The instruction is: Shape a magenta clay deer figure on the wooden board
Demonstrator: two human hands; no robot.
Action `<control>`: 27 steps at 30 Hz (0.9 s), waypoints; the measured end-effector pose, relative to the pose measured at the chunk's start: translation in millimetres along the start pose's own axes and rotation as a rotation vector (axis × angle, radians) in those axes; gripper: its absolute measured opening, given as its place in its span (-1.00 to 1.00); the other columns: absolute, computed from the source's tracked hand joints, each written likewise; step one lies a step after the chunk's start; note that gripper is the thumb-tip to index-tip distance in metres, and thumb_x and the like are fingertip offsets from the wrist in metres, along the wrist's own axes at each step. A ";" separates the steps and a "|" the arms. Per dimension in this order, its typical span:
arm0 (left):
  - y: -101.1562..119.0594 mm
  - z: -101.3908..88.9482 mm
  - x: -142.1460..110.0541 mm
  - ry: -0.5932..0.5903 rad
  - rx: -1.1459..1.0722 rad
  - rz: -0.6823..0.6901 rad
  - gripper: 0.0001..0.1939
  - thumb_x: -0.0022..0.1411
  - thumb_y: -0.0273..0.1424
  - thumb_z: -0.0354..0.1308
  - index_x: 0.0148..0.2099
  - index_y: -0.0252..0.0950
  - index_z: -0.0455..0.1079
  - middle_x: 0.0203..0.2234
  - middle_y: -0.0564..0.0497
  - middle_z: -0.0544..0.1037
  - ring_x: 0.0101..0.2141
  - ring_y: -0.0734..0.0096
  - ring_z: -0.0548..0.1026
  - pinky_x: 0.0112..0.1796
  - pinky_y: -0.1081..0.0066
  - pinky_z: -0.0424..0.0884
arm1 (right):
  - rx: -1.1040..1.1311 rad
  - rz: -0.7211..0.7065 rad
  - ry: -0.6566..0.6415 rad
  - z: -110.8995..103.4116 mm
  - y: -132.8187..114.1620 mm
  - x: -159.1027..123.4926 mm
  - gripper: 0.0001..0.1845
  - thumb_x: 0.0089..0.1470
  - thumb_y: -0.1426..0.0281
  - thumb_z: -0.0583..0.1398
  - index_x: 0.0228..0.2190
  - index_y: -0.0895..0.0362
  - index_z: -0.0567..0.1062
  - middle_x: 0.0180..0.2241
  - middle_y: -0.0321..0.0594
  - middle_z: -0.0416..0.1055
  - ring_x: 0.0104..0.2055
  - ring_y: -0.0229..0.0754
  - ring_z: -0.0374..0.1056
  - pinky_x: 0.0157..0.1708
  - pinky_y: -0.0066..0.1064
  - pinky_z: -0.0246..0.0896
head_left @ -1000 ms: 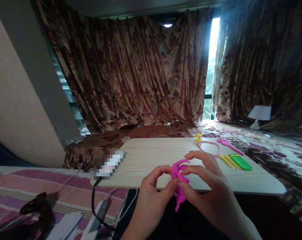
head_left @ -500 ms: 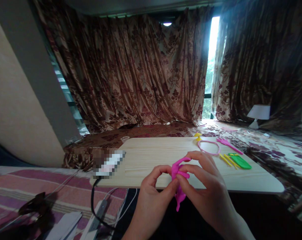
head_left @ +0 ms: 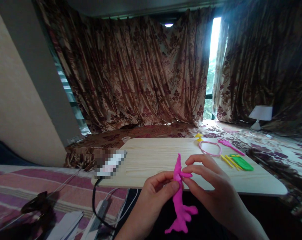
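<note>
A long strip of bright pink modelling clay (head_left: pixel 179 196) hangs upright in front of me, its top pointing up and its lower end spread into lobes. My left hand (head_left: pixel 151 200) pinches its middle between thumb and fingers. My right hand (head_left: pixel 213 190) pinches a small side piece of the same clay near the top. Both hands are at the near edge of a light wooden board (head_left: pixel 151 156).
On the board's far right lie a pink ring (head_left: pixel 210 148), a pink fork-like tool (head_left: pixel 228 145), yellow sticks (head_left: pixel 228 161), a green tool (head_left: pixel 242 162) and a small yellow piece (head_left: pixel 198 136). A blurred device (head_left: pixel 108 163) with a black cable sits at the left. Curtains and a lamp (head_left: pixel 259 115) stand behind.
The pink clay was bunched and curled between my fingers; now it is stretched out long and straight, hanging lower with its tip standing up. Both hands keep their pinch.
</note>
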State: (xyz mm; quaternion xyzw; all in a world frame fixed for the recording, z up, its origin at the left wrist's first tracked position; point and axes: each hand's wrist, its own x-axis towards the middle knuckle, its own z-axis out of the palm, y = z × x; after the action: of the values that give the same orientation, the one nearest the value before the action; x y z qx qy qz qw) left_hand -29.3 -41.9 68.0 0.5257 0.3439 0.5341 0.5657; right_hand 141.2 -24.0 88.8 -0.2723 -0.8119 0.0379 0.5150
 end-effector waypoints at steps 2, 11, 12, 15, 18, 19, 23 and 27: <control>-0.3 -0.9 -0.4 -0.021 -0.034 -0.026 -0.76 0.13 -0.40 0.21 -0.12 -0.28 0.51 -0.33 -0.01 0.58 -0.28 0.41 0.45 -0.17 0.46 0.27 | 0.004 -0.016 0.007 -0.8 -0.3 0.7 -0.77 0.00 0.54 0.22 -0.26 0.06 0.44 -0.19 -0.22 0.32 -0.11 -0.16 0.26 -0.11 -0.30 0.22; 3.4 -3.1 -2.5 -0.085 -0.108 -0.131 -0.80 0.13 -0.41 0.21 -0.18 -0.34 0.53 -0.44 -0.02 0.57 -0.37 0.47 0.42 -0.27 0.50 0.25 | -0.001 -0.078 -0.028 -5.0 1.6 1.4 -0.79 0.01 0.54 0.20 -0.27 0.07 0.45 -0.22 -0.21 0.35 -0.11 -0.15 0.26 -0.12 -0.26 0.25; 4.1 -2.6 -2.5 -0.085 -0.110 -0.131 -0.80 0.12 -0.41 0.21 -0.19 -0.34 0.53 -0.45 -0.02 0.57 -0.37 0.47 0.42 -0.27 0.51 0.25 | 0.002 -0.085 -0.020 -3.9 1.9 1.8 -0.79 0.01 0.55 0.19 -0.27 0.07 0.45 -0.23 -0.21 0.35 -0.12 -0.14 0.27 -0.13 -0.25 0.25; 5.7 -0.5 -2.2 -0.082 -0.113 -0.131 -0.82 0.11 -0.42 0.22 -0.21 -0.34 0.54 -0.45 -0.02 0.56 -0.38 0.46 0.41 -0.27 0.50 0.25 | 0.005 -0.094 -0.001 -0.3 3.7 2.7 -0.81 0.00 0.56 0.18 -0.31 0.09 0.45 -0.26 -0.21 0.37 -0.13 -0.13 0.27 -0.11 -0.21 0.24; 5.6 0.8 -1.7 -0.104 -0.125 -0.128 -0.83 0.12 -0.42 0.20 -0.23 -0.35 0.54 -0.46 -0.02 0.54 -0.38 0.45 0.40 -0.25 0.47 0.25 | 0.013 -0.070 0.001 1.0 6.4 2.1 -0.81 -0.02 0.60 0.17 -0.35 0.09 0.44 -0.27 -0.22 0.36 -0.13 -0.13 0.27 -0.07 -0.19 0.22; 5.1 0.8 -1.5 -0.106 -0.132 -0.129 -0.84 0.13 -0.42 0.20 -0.23 -0.35 0.54 -0.47 -0.02 0.54 -0.39 0.45 0.40 -0.25 0.47 0.25 | 0.019 -0.063 -0.005 0.6 7.2 1.5 -0.80 -0.02 0.60 0.17 -0.34 0.09 0.44 -0.26 -0.21 0.35 -0.12 -0.13 0.27 -0.07 -0.19 0.22; 2.5 -1.2 -0.7 -0.072 -0.169 -0.144 -0.84 0.11 -0.41 0.21 -0.24 -0.35 0.53 -0.48 0.00 0.52 -0.39 0.46 0.41 -0.27 0.49 0.25 | 0.015 -0.045 -0.019 -5.1 8.1 -2.0 -0.69 -0.06 0.56 0.23 -0.23 0.07 0.41 -0.17 -0.18 0.33 -0.05 -0.10 0.24 -0.04 -0.20 0.20; 1.9 -2.8 -0.2 -0.082 -0.176 -0.134 -0.83 0.13 -0.41 0.20 -0.23 -0.37 0.52 -0.48 -0.01 0.50 -0.38 0.44 0.41 -0.24 0.46 0.26 | -0.020 -0.042 -0.001 -9.7 6.9 -2.4 -0.73 -0.06 0.57 0.22 -0.27 0.06 0.42 -0.21 -0.20 0.33 -0.08 -0.11 0.26 -0.04 -0.19 0.18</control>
State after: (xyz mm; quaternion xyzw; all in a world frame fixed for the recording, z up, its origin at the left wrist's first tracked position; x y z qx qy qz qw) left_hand -32.5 -41.7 69.3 0.4715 0.3066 0.5013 0.6575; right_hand 153.1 -21.4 89.0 -0.2602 -0.8180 0.0190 0.5126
